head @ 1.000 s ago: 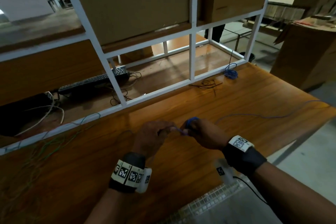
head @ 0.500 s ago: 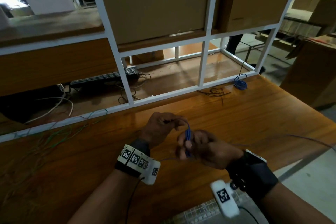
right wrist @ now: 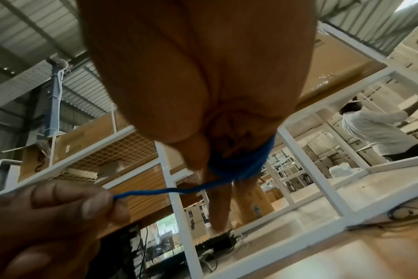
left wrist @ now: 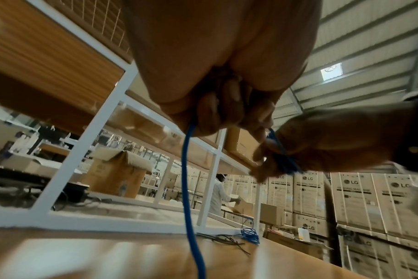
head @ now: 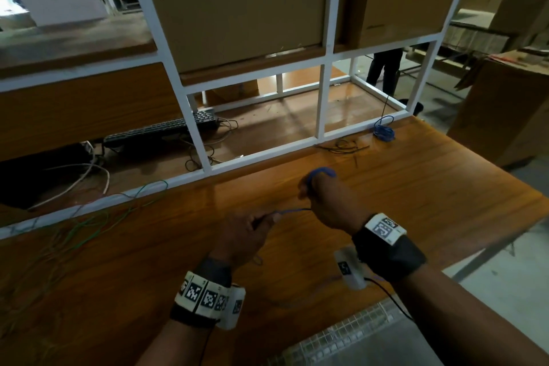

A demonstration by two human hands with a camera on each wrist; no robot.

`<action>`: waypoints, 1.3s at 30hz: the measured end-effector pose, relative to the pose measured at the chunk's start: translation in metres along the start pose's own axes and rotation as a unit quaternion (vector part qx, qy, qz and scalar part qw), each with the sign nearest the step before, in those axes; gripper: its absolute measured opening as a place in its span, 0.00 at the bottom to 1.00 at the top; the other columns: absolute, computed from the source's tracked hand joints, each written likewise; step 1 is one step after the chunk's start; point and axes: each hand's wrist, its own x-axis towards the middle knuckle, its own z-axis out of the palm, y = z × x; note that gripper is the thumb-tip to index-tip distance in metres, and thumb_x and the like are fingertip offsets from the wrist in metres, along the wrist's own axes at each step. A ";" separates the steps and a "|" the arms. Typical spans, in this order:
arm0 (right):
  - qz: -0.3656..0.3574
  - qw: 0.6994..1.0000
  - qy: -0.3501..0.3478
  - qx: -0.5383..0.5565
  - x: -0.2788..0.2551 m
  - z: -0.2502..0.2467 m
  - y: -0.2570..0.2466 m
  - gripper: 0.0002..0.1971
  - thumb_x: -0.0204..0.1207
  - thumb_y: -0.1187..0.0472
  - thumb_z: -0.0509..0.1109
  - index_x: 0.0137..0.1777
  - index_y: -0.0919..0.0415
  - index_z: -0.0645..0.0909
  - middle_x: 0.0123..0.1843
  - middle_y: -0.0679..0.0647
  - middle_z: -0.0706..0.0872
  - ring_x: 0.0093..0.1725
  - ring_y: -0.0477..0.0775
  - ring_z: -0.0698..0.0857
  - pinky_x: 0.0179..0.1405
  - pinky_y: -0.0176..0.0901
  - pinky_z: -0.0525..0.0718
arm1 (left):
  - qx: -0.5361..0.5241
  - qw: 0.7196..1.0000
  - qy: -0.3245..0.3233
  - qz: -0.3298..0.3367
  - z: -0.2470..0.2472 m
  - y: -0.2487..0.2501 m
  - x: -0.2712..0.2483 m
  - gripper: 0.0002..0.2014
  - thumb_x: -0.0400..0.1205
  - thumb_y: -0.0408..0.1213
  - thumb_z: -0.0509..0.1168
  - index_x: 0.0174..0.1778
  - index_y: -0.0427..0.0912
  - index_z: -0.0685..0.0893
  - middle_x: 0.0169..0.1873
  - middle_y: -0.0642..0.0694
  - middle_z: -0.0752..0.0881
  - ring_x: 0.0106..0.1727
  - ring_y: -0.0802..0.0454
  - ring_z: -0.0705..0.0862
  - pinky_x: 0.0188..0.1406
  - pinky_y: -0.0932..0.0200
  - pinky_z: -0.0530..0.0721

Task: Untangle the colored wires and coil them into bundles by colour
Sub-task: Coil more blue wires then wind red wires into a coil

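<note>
A blue wire (head: 292,211) stretches taut between my two hands above the wooden table (head: 416,187). My left hand (head: 261,221) pinches it between thumb and fingers, and its tail (left wrist: 189,198) hangs down to the table. My right hand (head: 319,187) carries a blue coil (right wrist: 241,164) wound round its fingers, which point up and away. A finished blue bundle (head: 384,131) lies at the table's far right by the white frame. Loose green wires (head: 89,223) sprawl at the left.
A white metal shelf frame (head: 322,104) with cardboard boxes stands along the table's far edge. Behind it lie a black keyboard (head: 160,129) and cables. Thin black wires (head: 347,147) rest near the blue bundle. A person in white (right wrist: 375,132) works in the background.
My hands have drawn apart: the right hand rose and moved away with the coil, the left dropped back toward me, and the blue wire now runs taut between them.
</note>
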 end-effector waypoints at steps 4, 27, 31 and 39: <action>0.000 0.982 -0.182 0.044 -0.021 0.005 -0.009 0.28 0.93 0.51 0.52 0.46 0.70 0.86 0.51 0.64 0.84 0.51 0.66 0.84 0.56 0.70 0.82 | 0.048 0.991 0.031 0.119 -0.020 0.004 0.006 0.08 0.83 0.45 0.68 0.53 0.51 0.91 0.34 0.66 0.85 0.32 0.67 0.82 0.28 0.77 0.74; 0.036 0.739 0.165 0.652 -0.008 -0.063 -0.066 0.13 0.91 0.58 0.56 0.61 0.63 0.80 0.59 0.58 0.91 0.70 0.54 0.86 0.73 0.45 0.83 | -0.183 0.976 -0.098 -0.060 0.032 0.060 0.011 0.09 0.86 0.45 0.65 0.47 0.49 0.90 0.23 0.52 0.82 0.23 0.57 0.77 0.26 0.60 0.73; 0.034 0.968 0.199 0.152 -0.012 -0.084 -0.038 0.16 0.93 0.57 0.58 0.53 0.59 0.88 0.47 0.46 0.88 0.48 0.36 0.85 0.47 0.34 0.82 | -0.208 0.965 -0.118 -0.110 0.011 0.054 -0.004 0.10 0.86 0.40 0.65 0.42 0.44 0.88 0.27 0.45 0.83 0.24 0.58 0.75 0.25 0.60 0.72; 0.028 0.999 0.014 -0.029 -0.022 -0.068 -0.031 0.11 0.87 0.69 0.64 0.59 0.56 0.84 0.56 0.48 0.88 0.52 0.46 0.86 0.45 0.34 0.82 | 0.065 0.997 0.004 0.035 -0.026 0.056 0.022 0.08 0.84 0.44 0.67 0.52 0.50 0.91 0.46 0.63 0.88 0.47 0.69 0.84 0.48 0.66 0.83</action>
